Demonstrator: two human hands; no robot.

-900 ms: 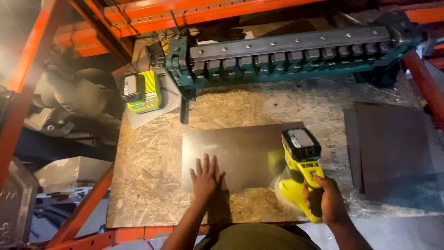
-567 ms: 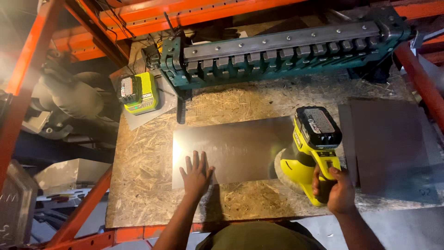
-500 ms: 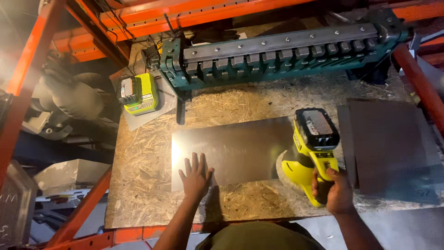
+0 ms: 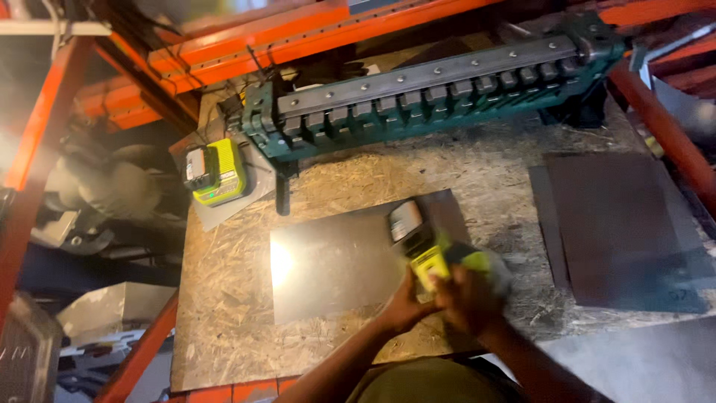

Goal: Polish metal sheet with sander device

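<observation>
Both hands now close on a yellow cordless power tool (image 4: 429,250) low in the centre of the frame, held over the right edge of a dark metal sheet (image 4: 335,261) lying flat on the chipboard bench (image 4: 224,298). The left hand (image 4: 406,298), which less than a second ago lay spread flat on the sheet, has left it and now grips the tool from the left side. The right hand (image 4: 470,295) remains wrapped around the tool's handle, blurred by motion. The tool itself has tipped over: its battery end, earlier turned up toward the camera, now points toward the upper left, and the tool sits nearer the middle of the frame.

The sheet has not shifted on the bench. A green sheet-metal bending machine (image 4: 432,86) runs across the upper part of the frame, under an orange steel rack (image 4: 298,41). A yellow battery charger (image 4: 215,173) stands at the upper left of the bench, and a second dark sheet (image 4: 619,224) lies at the right, well apart from the hands.
</observation>
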